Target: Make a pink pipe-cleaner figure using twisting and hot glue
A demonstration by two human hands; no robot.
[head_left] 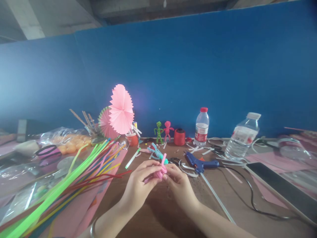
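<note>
Both of my hands meet over the brown table (158,211), pinching a pink pipe cleaner piece (161,170) between their fingertips. My left hand (140,185) grips it from the left, with fingers curled. From the right, my right hand (179,185) holds its other side. Just beyond the hands lies a teal pipe cleaner figure (156,152). A green figure (158,131) and a pink figure (167,130) stand farther back by the blue wall.
A bundle of coloured pipe cleaners (74,178) fans out at the left. A blue glue gun (199,162) with a black cord lies right of my hands. Two water bottles (201,127) (242,136), a red thread spool (179,137), pink paper fans (121,110) and a dark tablet (282,188) are around.
</note>
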